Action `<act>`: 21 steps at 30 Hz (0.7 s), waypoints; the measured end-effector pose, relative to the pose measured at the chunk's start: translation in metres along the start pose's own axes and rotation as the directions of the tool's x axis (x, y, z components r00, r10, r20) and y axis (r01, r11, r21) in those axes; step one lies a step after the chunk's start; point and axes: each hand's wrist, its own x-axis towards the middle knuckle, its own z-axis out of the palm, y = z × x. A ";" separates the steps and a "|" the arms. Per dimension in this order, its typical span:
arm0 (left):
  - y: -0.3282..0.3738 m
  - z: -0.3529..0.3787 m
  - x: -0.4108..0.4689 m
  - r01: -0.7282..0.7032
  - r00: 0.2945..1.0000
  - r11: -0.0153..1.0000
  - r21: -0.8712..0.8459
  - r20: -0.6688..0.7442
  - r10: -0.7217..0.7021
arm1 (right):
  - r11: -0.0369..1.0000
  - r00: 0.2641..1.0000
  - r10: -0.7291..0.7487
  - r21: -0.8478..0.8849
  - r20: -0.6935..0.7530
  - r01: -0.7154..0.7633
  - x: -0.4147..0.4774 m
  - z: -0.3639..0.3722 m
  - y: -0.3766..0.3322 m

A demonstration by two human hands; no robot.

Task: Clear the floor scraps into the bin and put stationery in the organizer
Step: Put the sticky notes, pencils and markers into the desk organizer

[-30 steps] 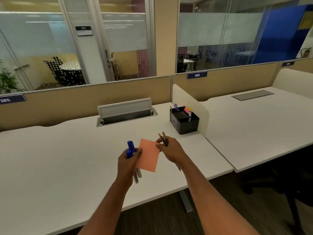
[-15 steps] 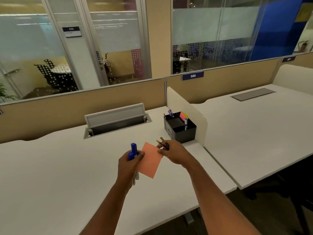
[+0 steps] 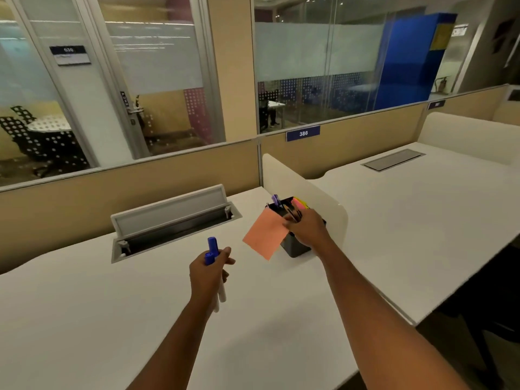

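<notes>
Left hand (image 3: 209, 273) grips two blue-capped markers (image 3: 213, 249). Right hand (image 3: 306, 229) pinches one flat orange paper (image 3: 266, 236) plus a few dark pens (image 3: 292, 213) over the boxy black organizer (image 3: 295, 246).

Under the left hand (image 3: 209, 273), white desk (image 3: 84, 319); just beyond that hand, open cable tray (image 3: 171, 220) with raised grey flap. Right of the right hand (image 3: 306, 230), low cream divider (image 3: 318, 192), then second white desk (image 3: 422, 235) with closed grey hatch (image 3: 392, 160). Farther beyond both hands, tan partition (image 3: 126, 187) carrying blue label 386 (image 3: 303, 133). Behind it, glass walls (image 3: 154, 52) with frosted bands, glass door (image 3: 112, 114), and dotted chairs (image 3: 42, 142) far left. Blue panel (image 3: 408, 60) far right. Dim, warm light throughout. Dark floor (image 3: 478, 347) right of the right forearm.
</notes>
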 end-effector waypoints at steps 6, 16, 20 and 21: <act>-0.013 -0.012 0.017 0.008 1.000 0.999 -0.032 0.019 -0.008 | 0.996 0.955 0.092 0.039 -0.282 -0.085 0.044 -0.012 0.003; -0.037 -0.023 0.044 0.084 0.996 0.993 -0.088 -0.007 -0.085 | 0.989 0.920 0.087 -0.075 -0.381 -0.124 0.112 -0.013 0.011; -0.040 -0.017 0.059 0.107 0.994 0.990 -0.094 -0.014 -0.109 | 0.980 0.921 0.102 -0.122 -0.376 -0.158 0.137 -0.008 0.025; -0.040 -0.015 0.063 0.108 0.994 0.991 -0.084 -0.017 -0.110 | 0.976 0.921 0.099 -0.144 -0.377 -0.164 0.143 -0.009 0.029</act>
